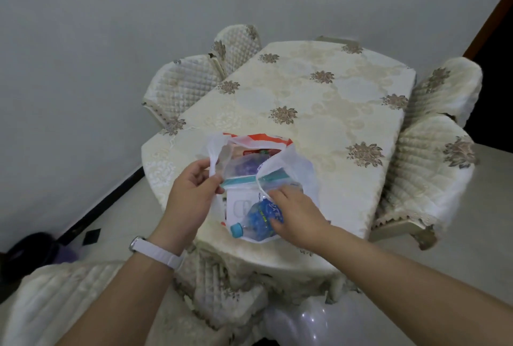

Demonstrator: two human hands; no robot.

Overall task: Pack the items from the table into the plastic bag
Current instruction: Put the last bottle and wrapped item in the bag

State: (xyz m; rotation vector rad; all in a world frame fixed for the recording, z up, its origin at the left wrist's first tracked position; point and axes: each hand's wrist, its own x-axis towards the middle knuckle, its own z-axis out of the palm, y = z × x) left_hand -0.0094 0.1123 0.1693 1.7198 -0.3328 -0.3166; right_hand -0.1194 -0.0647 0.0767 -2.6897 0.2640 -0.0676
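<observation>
A thin white plastic bag (299,170) lies on the near part of the cream flowered table (319,101), its mouth facing me. My left hand (191,195) pinches the bag's left handle and holds it up. My right hand (298,213) rests on a blue-labelled water bottle (256,222) with a light blue cap, which lies at the bag's near edge. Inside the bag I see a clear zip pouch with a teal strip (244,169), a white box (240,205) and an orange and red packet (258,141) at the far side.
Quilted cream chairs stand at the table's left (180,87), far left (236,45) and right (427,168). Another quilted chair back (55,298) is close at my lower left. A grey wall is behind; dark objects lie on the floor at left.
</observation>
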